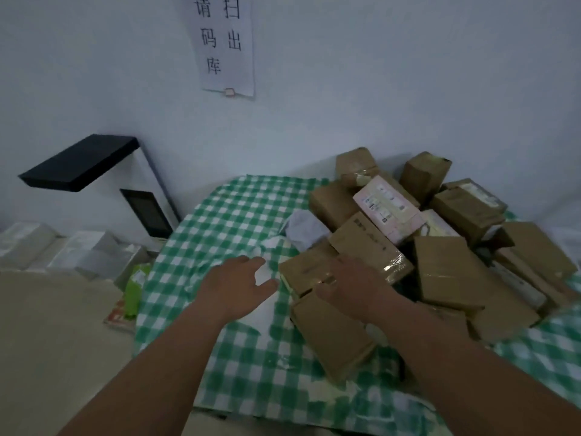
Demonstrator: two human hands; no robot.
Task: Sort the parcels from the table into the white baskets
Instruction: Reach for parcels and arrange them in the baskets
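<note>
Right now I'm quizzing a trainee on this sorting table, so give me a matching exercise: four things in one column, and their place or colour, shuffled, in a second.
Things:
1. paper sign
2. pink-and-white parcel
3. right hand
4. tablecloth

Place or colour:
A. green and white checks
B. resting on the brown boxes at the near edge of the pile
C. taped to the wall
D. on top of the pile, among brown boxes

Pairs: 1-C, 2-D, 3-B, 4-A

parcels [418, 243] | brown cardboard boxes, one pink | heaped on table [226, 215]
</note>
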